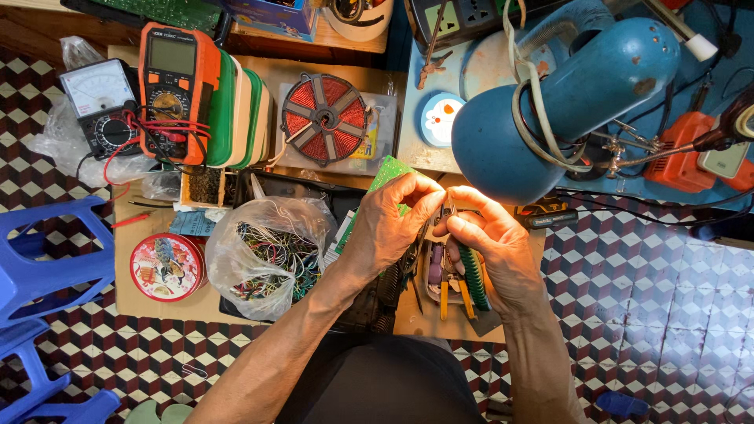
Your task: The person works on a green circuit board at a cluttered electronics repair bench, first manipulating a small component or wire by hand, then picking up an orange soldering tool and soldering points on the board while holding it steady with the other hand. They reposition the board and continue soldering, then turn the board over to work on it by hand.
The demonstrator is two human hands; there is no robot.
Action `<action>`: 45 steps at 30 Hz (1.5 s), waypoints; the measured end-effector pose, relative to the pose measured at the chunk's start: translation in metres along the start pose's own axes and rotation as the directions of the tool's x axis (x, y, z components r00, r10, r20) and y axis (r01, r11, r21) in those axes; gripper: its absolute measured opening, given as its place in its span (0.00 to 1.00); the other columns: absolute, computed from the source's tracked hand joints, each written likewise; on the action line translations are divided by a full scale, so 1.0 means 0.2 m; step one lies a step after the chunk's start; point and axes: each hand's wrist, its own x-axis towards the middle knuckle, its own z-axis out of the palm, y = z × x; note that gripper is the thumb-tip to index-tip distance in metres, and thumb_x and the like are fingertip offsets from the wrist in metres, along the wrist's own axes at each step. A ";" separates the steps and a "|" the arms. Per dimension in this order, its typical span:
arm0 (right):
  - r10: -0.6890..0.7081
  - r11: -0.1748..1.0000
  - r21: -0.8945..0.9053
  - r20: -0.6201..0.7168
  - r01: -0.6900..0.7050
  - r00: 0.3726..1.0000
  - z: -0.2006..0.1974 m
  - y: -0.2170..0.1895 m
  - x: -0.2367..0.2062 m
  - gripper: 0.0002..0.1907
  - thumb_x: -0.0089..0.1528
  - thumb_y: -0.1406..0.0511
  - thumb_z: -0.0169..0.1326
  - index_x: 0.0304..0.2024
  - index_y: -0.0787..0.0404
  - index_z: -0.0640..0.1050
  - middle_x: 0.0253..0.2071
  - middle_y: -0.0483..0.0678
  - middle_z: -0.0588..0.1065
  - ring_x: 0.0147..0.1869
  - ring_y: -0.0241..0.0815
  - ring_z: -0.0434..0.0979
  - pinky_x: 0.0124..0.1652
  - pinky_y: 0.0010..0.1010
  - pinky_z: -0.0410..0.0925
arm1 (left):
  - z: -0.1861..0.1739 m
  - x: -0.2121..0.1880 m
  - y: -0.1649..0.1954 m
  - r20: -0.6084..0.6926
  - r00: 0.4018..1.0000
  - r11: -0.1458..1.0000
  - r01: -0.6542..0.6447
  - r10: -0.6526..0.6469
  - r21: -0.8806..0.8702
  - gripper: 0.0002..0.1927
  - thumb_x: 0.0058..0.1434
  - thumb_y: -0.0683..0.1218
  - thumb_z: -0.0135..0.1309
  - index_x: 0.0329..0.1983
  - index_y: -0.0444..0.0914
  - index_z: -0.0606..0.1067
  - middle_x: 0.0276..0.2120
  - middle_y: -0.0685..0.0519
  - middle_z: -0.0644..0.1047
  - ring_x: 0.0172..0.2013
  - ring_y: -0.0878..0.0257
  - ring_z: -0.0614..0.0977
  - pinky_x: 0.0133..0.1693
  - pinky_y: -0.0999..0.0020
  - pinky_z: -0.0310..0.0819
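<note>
My left hand [386, 224] and right hand [488, 235] pinch a tiny part [446, 210] over the green circuit board [390, 169]; it could slip into the clutter below.

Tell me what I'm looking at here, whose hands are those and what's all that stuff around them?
The picture comes from a camera worn on a person's head, looking down at their own two hands. The left hand and right hand meet in the middle, pinching something small and dark; it is too tiny to name. A green circuit board peeks out behind the left hand. On the brown tabletop sit an orange meter with red wires, a round red coil, a clear bag of coloured wires and a round red tin. A big blue lamp hangs over the work. Tools with yellow handles lie beneath the right hand.
</note>
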 end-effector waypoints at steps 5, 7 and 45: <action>0.007 1.000 0.003 -0.002 -0.007 1.000 0.01 -0.01 0.02 0.25 0.62 0.70 0.58 0.62 0.68 0.72 0.37 0.55 0.80 0.29 0.33 0.75 0.28 0.19 0.71 | -0.01 0.02 0.00 -0.005 1.000 1.000 0.001 -0.001 0.015 0.08 0.68 0.47 0.55 0.42 0.37 0.78 0.35 0.55 0.81 0.36 0.67 0.83 0.40 0.70 0.78; 0.011 1.000 0.000 -0.010 -0.011 1.000 0.02 0.00 0.02 0.25 0.62 0.70 0.57 0.62 0.67 0.72 0.37 0.55 0.80 0.29 0.33 0.75 0.27 0.19 0.71 | -0.02 0.01 0.00 -0.010 1.000 1.000 -0.001 0.002 0.027 0.08 0.68 0.47 0.55 0.42 0.37 0.78 0.35 0.55 0.81 0.36 0.67 0.83 0.40 0.69 0.78; -0.013 0.998 0.054 0.017 0.012 1.000 0.08 -0.17 0.27 0.25 0.64 0.69 0.56 0.63 0.69 0.70 0.38 0.56 0.79 0.29 0.34 0.74 0.26 0.20 0.69 | -0.10 0.31 0.02 0.016 0.998 0.998 0.054 -0.054 0.022 0.10 0.69 0.48 0.54 0.43 0.37 0.78 0.35 0.53 0.82 0.36 0.66 0.83 0.39 0.69 0.79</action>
